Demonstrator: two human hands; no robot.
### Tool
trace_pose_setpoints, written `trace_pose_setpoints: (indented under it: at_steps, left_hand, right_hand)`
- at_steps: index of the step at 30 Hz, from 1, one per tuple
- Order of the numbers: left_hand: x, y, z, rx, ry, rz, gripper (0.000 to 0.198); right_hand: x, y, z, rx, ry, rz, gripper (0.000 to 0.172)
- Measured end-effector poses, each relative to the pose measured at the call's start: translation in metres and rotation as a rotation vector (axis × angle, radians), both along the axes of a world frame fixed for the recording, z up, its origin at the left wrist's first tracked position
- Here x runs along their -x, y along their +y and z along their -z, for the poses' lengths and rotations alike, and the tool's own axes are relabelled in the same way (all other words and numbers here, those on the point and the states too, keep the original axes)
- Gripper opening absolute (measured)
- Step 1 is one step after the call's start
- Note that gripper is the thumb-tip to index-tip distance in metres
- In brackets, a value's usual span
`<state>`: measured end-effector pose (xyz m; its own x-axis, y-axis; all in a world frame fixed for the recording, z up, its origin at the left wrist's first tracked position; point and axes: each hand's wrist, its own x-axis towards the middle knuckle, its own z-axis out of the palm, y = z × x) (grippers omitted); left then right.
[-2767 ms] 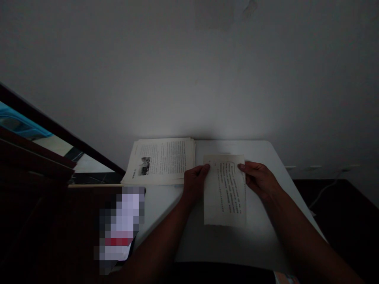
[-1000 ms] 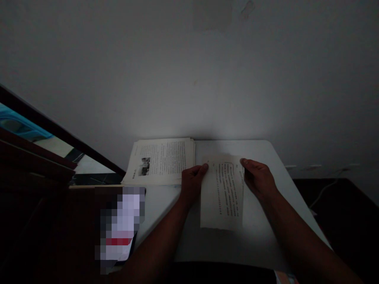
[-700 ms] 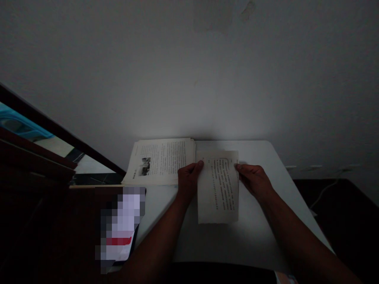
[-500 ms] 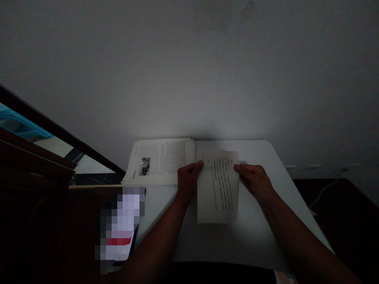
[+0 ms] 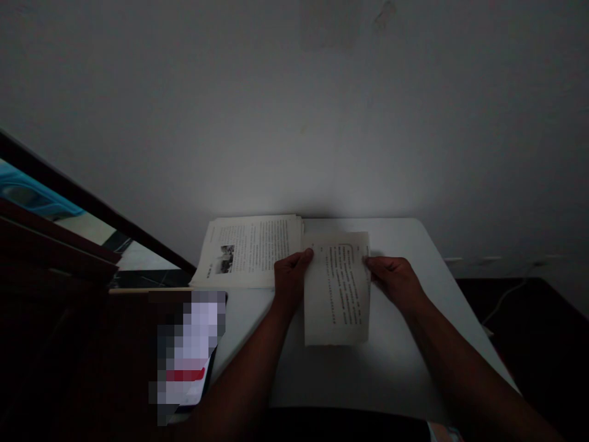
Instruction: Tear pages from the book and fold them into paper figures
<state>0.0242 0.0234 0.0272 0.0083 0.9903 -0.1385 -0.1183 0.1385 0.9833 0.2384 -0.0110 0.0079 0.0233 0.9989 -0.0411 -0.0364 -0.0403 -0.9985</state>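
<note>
A printed sheet of paper (image 5: 338,294) is held up over the white table, its lines of text running sideways. My left hand (image 5: 292,276) pinches its left edge near the top, thumb on the near face. On the opposite edge, my right hand (image 5: 396,279) grips the sheet between thumb and fingers. Behind my left hand lies a stack of printed pages (image 5: 248,252); the top page carries text and a small dark photo. Whether the held paper is one sheet or a few layers, I cannot tell.
The white table (image 5: 400,362) stands against a grey wall (image 5: 294,123). A lit phone or tablet (image 5: 197,350), partly pixelated, lies at the left edge. Dark wooden furniture (image 5: 55,245) is at far left, and a pale cable (image 5: 504,299) hangs at right.
The sheet and my left hand have shifted very slightly left and up. Both hands keep their hold; the page stack has stayed in place.
</note>
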Motion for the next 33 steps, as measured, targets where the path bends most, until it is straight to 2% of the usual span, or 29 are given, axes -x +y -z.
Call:
trace_pose_setpoints:
  at_steps: [3,7,14,20,26,33]
  left_hand:
    - [0.0014,0.0006,-0.0006,-0.017,0.013,-0.007,0.038]
    - [0.0024,0.0013,-0.0015,-0.028,0.002,-0.016,0.038]
    - [0.0016,0.0020,-0.0010,-0.026,-0.035,-0.020,0.035]
    - [0.0020,0.0023,-0.0042,-0.017,-0.044,-0.037,0.034]
    - [0.0032,0.0046,-0.0007,-0.020,-0.049,-0.022,0.034]
    - [0.0037,0.0050,-0.0018,-0.022,-0.058,-0.045,0.033]
  right_hand:
    - [0.0012,-0.0007,-0.0004,0.011,0.070,-0.066,0.041]
    - [-0.0007,-0.0015,0.0015,0.038,0.046,-0.118,0.039]
    - [-0.0025,-0.0005,0.0080,0.007,-0.003,-0.119,0.035]
    - [-0.0022,-0.0023,0.0027,0.014,-0.082,-0.111,0.036]
    - [-0.0014,-0.0035,-0.0009,0.025,-0.162,-0.089,0.038]
    - [0.0017,-0.0035,-0.0017,0.034,-0.160,-0.089,0.041]
